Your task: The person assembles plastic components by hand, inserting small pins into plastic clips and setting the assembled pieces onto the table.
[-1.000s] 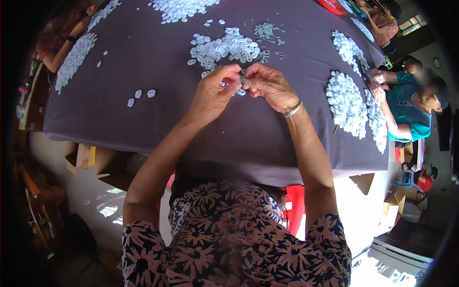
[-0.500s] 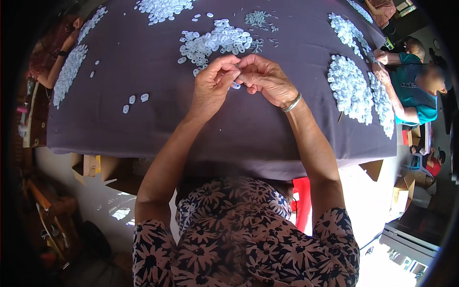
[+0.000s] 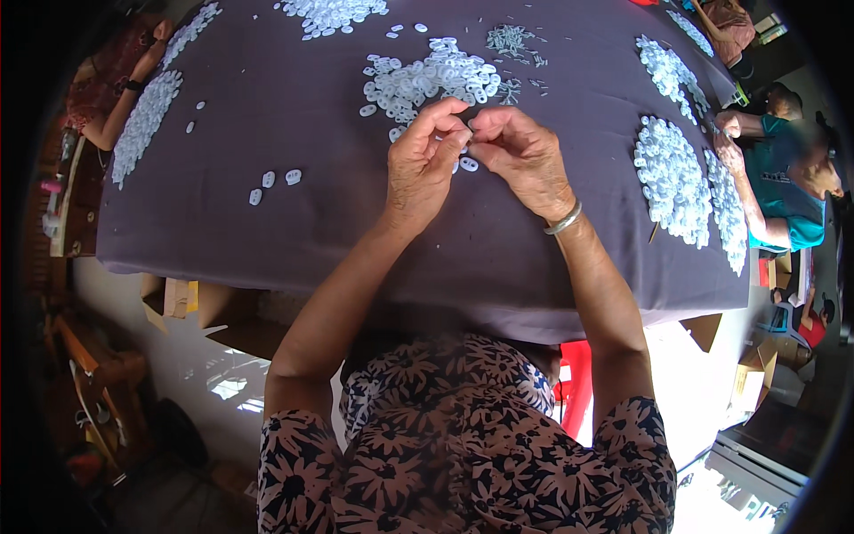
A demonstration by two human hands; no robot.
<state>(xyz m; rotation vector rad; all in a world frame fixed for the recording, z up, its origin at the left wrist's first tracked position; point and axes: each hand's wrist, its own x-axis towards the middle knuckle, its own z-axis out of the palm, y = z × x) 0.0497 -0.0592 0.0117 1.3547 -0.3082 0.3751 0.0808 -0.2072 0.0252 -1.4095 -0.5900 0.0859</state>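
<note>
My left hand (image 3: 423,160) and my right hand (image 3: 527,162) meet above the dark tablecloth, fingertips close together. The left thumb and forefinger pinch something small that the fingers mostly hide. My right hand's curled thumb and forefinger come up against the same spot; what they grip is too small to make out. Just beneath the fingers lies a white oval piece with two holes (image 3: 469,165). Beyond the hands spreads a heap of similar white oval pieces (image 3: 431,76), and beside it a scatter of small grey screw-like pins (image 3: 511,39).
Three white pieces (image 3: 294,177) lie apart on the left of the tablecloth (image 3: 222,222). More white heaps stand on the left (image 3: 147,125), far side (image 3: 334,13) and right (image 3: 672,182). One person's arm (image 3: 111,120) is at the left edge; another person (image 3: 783,178) works on the right.
The view has shifted slightly, so the table contents sit further right. My right hand's fingertips have drawn a little away from the left's, and the white piece below shows more.
</note>
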